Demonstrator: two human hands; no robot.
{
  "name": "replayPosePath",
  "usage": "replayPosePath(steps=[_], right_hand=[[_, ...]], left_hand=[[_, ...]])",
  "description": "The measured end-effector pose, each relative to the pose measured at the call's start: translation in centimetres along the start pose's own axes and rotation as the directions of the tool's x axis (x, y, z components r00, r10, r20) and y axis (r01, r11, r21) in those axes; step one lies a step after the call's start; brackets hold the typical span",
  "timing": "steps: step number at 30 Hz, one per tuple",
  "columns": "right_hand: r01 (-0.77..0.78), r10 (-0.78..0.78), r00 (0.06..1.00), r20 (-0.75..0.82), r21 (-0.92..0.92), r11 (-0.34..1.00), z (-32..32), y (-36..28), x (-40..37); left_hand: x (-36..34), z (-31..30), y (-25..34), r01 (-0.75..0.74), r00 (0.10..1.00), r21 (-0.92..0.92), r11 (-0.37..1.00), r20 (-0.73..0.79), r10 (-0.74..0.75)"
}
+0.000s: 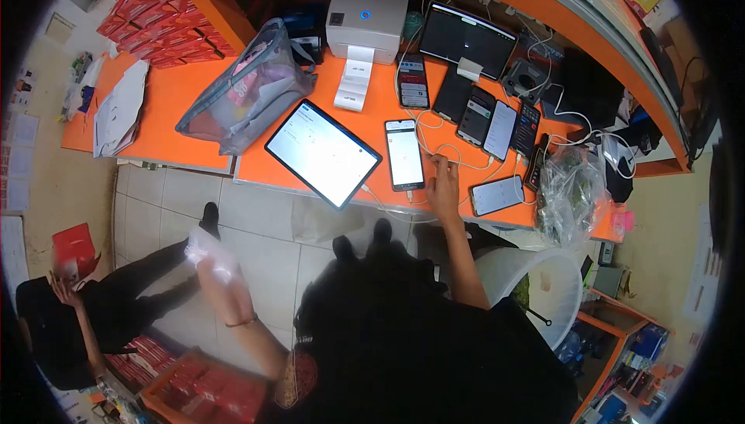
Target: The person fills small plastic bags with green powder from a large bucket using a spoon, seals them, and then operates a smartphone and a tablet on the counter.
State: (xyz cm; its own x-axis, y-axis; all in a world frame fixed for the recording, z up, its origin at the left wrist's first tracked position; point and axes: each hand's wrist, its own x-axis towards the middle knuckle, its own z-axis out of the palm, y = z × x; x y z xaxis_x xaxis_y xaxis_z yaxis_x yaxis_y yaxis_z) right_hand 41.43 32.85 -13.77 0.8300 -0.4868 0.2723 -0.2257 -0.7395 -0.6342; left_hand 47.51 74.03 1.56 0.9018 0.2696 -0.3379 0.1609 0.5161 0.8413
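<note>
An orange desk (194, 106) curves across the top of the view. On its left half lies a clear zipped bag (248, 90) stuffed with pink and white things. Just right of the bag, a lit tablet (322, 152) lies at a slant, one corner hanging over the desk's front edge. A white label printer (367, 12) stands at the back, with a strip of labels trailing from it. To its right, a dark tablet (466, 36) leans upright. A crumpled plastic bag (570, 191) sits at the desk's right end, and a white bin (543, 284) stands on the floor below it. At the lower left, another person in black holds a red box (74, 249).

Between the lit tablet and the plastic bag, several phones lie in a loose row. The nearest is a lit phone (404, 154).

The right hand (444, 183) rests flat on the desk just right of that phone. Its fingers are stretched out and grasp nothing, and the fingertips touch a white cable (458, 161) that loops between the phones.

The left hand (209, 257) hangs over the tiled floor, well apart from the desk. It is blurred, with something pale and shiny (203, 244) at it. I cannot tell whether the fingers are closed around this.
</note>
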Motion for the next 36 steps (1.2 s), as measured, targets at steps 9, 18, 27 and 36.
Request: replayPosePath(steps=[9,18,27,36], right_hand=[[0.034,-0.034,0.999,0.016,-0.011,0.999,0.7,-1.0,1.9],[0.058,-0.059,0.998,0.024,0.017,0.998,1.3,-1.0,2.4],[0.057,-0.057,0.998,-0.001,0.012,0.998,1.4,-0.5,2.5],[0.059,-0.059,0.998,0.029,-0.006,0.998,2.3,-1.0,4.2]], left_hand=[[0.2,-0.8,-0.1,-0.020,0.999,-0.006,1.000,-0.045,0.020],[0.2,-0.8,0.1,-0.013,0.999,-0.030,0.999,-0.037,0.012],[0.5,0.0,-0.1,-0.024,0.999,-0.035,0.999,-0.048,0.022],[1.1,-0.7,-0.5,-0.061,0.995,-0.076,0.995,-0.078,0.055]])
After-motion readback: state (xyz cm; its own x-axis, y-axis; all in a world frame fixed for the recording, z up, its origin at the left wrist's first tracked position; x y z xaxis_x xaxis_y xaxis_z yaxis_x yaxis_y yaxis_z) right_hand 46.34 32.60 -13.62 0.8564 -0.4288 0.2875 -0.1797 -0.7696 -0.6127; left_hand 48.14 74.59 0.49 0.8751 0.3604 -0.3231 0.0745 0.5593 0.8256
